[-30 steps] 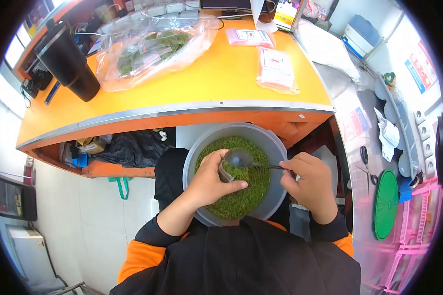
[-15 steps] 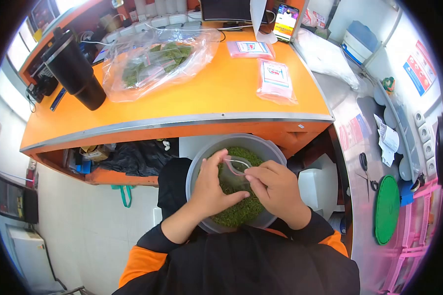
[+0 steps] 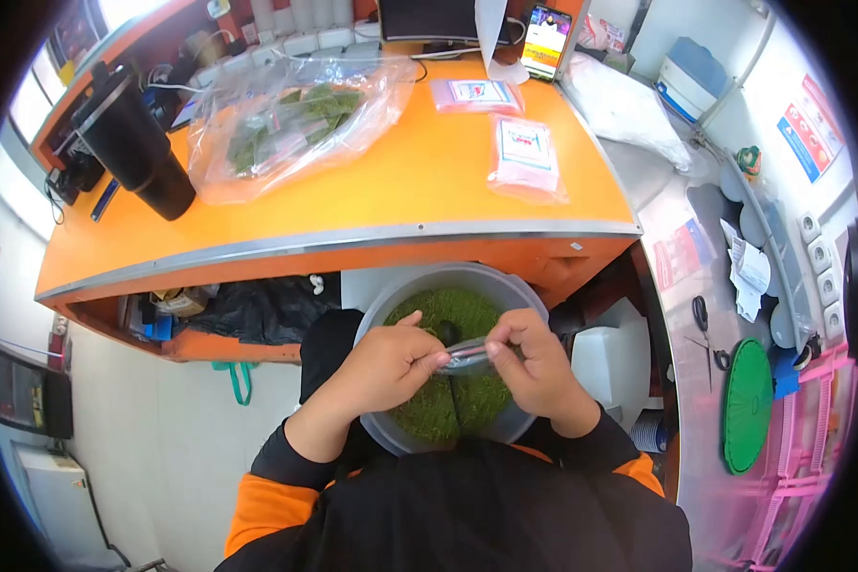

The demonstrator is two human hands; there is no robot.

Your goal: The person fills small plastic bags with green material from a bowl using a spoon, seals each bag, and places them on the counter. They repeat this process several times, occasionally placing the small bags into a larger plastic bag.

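Note:
A small clear zip bag [image 3: 467, 356] with a reddish strip along its top is stretched between my two hands. My left hand [image 3: 391, 367] pinches its left end, and my right hand [image 3: 534, 367] grips the right end between thumb and fingers. Below them stands a round grey tub [image 3: 379, 310] holding fine green leafy material [image 3: 462, 305]. A dark round object [image 3: 447, 332] with a thin dark handle rests in the green material, partly hidden behind the bag and hands.
On the orange desk [image 3: 353, 200] are a large clear bag [image 3: 296, 129] with small green packets, a black tumbler [image 3: 133, 143], and pink bag packs [image 3: 526, 157]. At right, a steel counter holds scissors [image 3: 704, 329] and a green lid [image 3: 748, 405].
My left hand has turned and closed on the bag's left end. The bag, open before, is now pulled flat between both hands. The dark round object has come into view.

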